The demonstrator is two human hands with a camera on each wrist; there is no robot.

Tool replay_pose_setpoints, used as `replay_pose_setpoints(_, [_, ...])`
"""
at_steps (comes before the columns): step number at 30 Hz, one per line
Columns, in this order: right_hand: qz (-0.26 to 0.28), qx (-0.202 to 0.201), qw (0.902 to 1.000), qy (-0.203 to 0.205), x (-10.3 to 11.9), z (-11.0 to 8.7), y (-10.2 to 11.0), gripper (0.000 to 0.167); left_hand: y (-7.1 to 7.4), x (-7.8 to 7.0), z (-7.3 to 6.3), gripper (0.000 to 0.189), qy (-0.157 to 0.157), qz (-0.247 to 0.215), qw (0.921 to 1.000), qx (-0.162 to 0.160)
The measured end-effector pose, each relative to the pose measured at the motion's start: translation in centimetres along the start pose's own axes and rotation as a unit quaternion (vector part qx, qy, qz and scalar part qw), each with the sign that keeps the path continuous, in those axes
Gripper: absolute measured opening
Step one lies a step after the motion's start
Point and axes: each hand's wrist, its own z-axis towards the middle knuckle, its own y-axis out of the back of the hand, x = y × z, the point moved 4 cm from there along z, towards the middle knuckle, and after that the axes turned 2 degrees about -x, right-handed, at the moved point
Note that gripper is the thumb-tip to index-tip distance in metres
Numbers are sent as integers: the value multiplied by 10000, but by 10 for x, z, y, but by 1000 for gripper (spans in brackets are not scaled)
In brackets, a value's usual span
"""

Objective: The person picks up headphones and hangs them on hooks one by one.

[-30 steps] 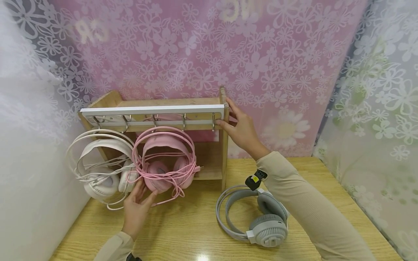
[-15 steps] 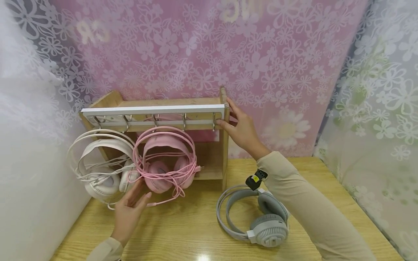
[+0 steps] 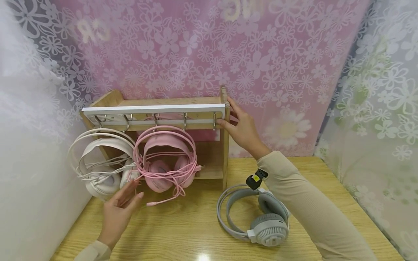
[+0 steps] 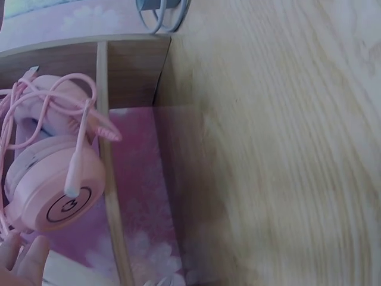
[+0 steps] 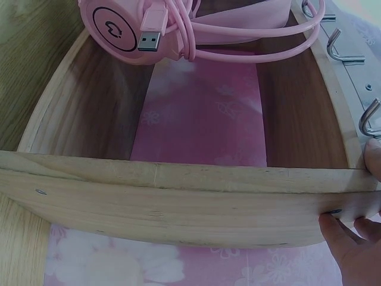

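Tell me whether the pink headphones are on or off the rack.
On: the pink headphones hang from a hook on the wooden rack, their ear cups clear of the tabletop.

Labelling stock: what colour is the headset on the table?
Grey headset, best seen in the head view.

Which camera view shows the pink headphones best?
The head view: the pink headphones appear whole, headband included. The left wrist view shows mainly ear cups, the right wrist view a cropped part with the USB plug.
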Motion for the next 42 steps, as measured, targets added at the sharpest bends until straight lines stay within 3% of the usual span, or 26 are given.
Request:
replay_pose_setpoints(9, [4, -2, 10000, 20, -2, 0, 0, 77, 13, -15, 8, 49, -66, 93, 9999, 76])
replay_pose_setpoints(14, [-2, 1, 10000, 3, 0, -1, 0, 77, 21, -27, 17, 48, -341, 375, 9987, -106])
replay_pose_setpoints(19, [15, -2, 10000, 18, 0, -1, 1, 77, 24, -45, 28, 49, -642, 274, 9974, -160])
replay_pose_setpoints(24, [-32, -13, 10000, 11, 1, -2, 2, 77, 29, -65, 41, 53, -1149, 491, 9920, -156])
replay_pose_setpoints(28, [-61, -22, 10000, 18, 1, -1, 2, 77, 36, -81, 52, 54, -1351, 747, 9879, -163])
replay_pose_setpoints(36, [27, -10, 10000, 51, 0, -1, 1, 77, 54, -119, 83, 54, -1963, 982, 9745, -468])
replay_pose_setpoints(42, [-30, -7, 10000, 57, -1, 0, 0, 77, 65, -129, 102, 54, -1940, 1249, 9703, -724])
